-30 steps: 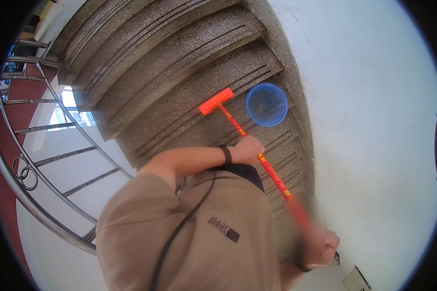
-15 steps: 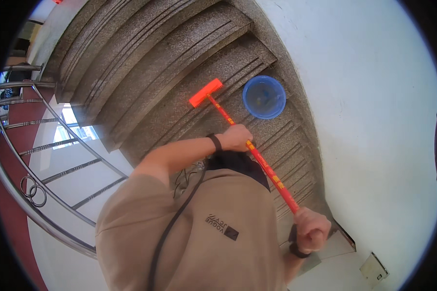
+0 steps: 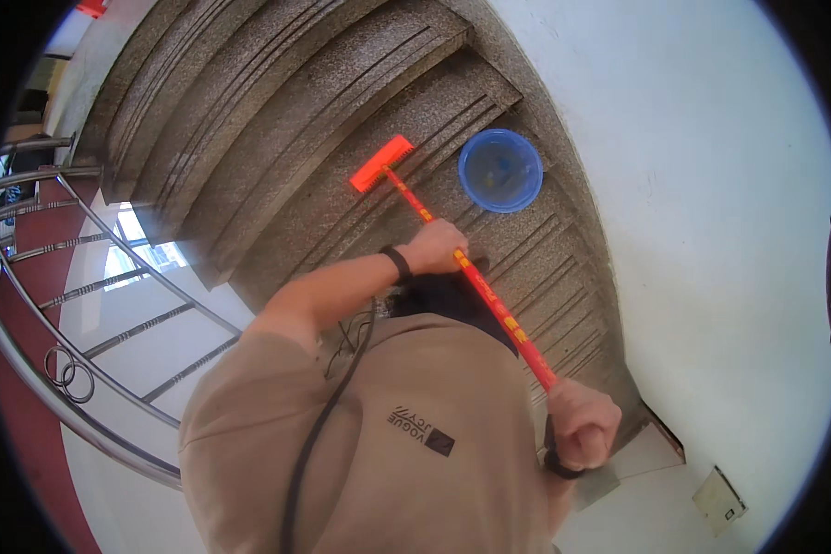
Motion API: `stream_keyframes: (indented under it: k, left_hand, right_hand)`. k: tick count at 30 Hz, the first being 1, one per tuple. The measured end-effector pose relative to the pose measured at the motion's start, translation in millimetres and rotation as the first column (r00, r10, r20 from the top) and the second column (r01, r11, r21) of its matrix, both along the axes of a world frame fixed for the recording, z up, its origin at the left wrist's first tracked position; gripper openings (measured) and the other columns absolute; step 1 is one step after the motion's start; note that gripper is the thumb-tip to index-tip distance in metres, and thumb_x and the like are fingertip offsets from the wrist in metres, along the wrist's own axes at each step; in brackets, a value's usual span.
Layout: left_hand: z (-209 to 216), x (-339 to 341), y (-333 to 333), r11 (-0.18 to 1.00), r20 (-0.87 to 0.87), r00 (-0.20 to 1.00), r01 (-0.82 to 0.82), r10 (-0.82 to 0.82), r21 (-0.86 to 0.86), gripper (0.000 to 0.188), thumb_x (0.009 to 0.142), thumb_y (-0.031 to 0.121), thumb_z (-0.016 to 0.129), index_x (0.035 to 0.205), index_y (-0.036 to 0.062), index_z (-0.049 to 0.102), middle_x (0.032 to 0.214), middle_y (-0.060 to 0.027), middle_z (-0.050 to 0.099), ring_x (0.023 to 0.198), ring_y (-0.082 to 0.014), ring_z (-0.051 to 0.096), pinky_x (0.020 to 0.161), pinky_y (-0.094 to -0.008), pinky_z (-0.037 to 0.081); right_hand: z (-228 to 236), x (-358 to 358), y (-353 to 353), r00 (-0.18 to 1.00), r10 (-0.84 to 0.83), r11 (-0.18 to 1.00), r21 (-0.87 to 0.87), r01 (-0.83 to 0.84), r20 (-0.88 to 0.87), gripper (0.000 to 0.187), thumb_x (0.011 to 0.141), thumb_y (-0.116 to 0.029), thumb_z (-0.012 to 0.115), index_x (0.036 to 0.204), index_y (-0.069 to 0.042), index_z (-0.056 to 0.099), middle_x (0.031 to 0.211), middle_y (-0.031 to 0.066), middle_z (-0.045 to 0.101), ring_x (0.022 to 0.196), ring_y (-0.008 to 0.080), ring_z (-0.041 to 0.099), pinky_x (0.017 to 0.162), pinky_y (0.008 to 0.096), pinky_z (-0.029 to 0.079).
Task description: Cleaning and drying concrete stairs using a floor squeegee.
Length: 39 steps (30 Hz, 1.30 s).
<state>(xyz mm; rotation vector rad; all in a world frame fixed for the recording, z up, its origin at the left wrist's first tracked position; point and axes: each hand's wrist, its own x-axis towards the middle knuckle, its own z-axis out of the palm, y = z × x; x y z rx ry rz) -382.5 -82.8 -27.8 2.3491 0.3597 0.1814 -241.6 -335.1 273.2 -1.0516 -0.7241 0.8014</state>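
Note:
A long-handled scrub brush crosses in front of me, its orange-red head [image 3: 381,163] resting on a stair tread. My left hand [image 3: 437,247] is wrapped round the middle of the red handle [image 3: 494,305] with yellow markings. Lower and to the right, my right hand [image 3: 582,423] is closed on the handle's top end. Right of the brush head, apart from it, stands a round blue bucket [image 3: 527,195] with what looks like murky water inside.
Curved speckled stone stairs [image 3: 277,120] rise toward the upper left. A white wall [image 3: 711,185] borders them on the right. A metal railing [image 3: 111,439] with ring ornaments curves along the left. A small box [image 3: 718,501] is on the wall at lower right.
Both hands and the brush have shifted slightly left, so the brush head lies a little farther from the bucket. The whole view has also shifted a little. Both grips stay the same.

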Motion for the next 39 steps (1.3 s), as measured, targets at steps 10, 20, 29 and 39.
stream_keyframes:
  k: [10,20,29,39]
  left_hand:
    - [16.1,22.9,-48.1,1.0,-0.132,0.991,0.021,-0.023,-0.021,0.012,0.067,0.023,0.074,0.07,0.0131,0.069,0.071,-0.0112,0.068,0.078,-0.0343,0.068,0.073,-0.0467,0.052]
    - [0.8,-0.7,-14.2,0.999,-0.127,0.991,-0.042,0.04,-0.018,0.011,0.065,0.024,0.074,0.07,0.0146,0.071,0.076,-0.01,0.07,0.08,-0.0338,0.068,0.075,-0.0462,0.051]
    - [8.1,-28.6,18.7,0.999,-0.104,0.994,0.028,-0.026,0.021,0.011,0.069,0.026,0.072,0.068,0.0148,0.07,0.074,-0.01,0.07,0.079,-0.0333,0.068,0.074,-0.0466,0.052]
    - [14.1,-9.5,-29.8,0.995,0.013,0.997,-0.069,0.071,-0.078,0.009,0.069,0.022,0.071,0.066,0.0137,0.07,0.07,-0.0113,0.068,0.074,-0.0353,0.068,0.07,-0.0473,0.052]
  right_hand:
    - [29.5,29.7,-27.3,0.998,0.047,0.999,-0.028,-0.046,0.046,0.017,0.074,-0.007,0.047,0.057,-0.004,0.049,0.049,0.006,0.049,0.041,0.0207,0.04,0.049,0.037,0.037]
    - [-9.6,22.0,-6.7,0.998,0.038,0.999,0.001,-0.038,-0.044,0.019,0.076,-0.009,0.048,0.057,-0.006,0.05,0.048,0.0049,0.049,0.041,0.02,0.04,0.049,0.0361,0.037]
    - [-4.3,-1.8,14.9,0.99,0.139,0.99,-0.024,-0.139,-0.006,0.012,0.07,-0.008,0.05,0.061,-0.002,0.053,0.053,0.0088,0.05,0.047,0.0252,0.045,0.055,0.0391,0.039]
    - [27.7,9.1,-0.2,1.0,0.027,0.999,-0.044,-0.027,-0.012,0.015,0.07,-0.008,0.048,0.057,-0.001,0.051,0.046,0.006,0.045,0.037,0.0219,0.04,0.047,0.0373,0.039]
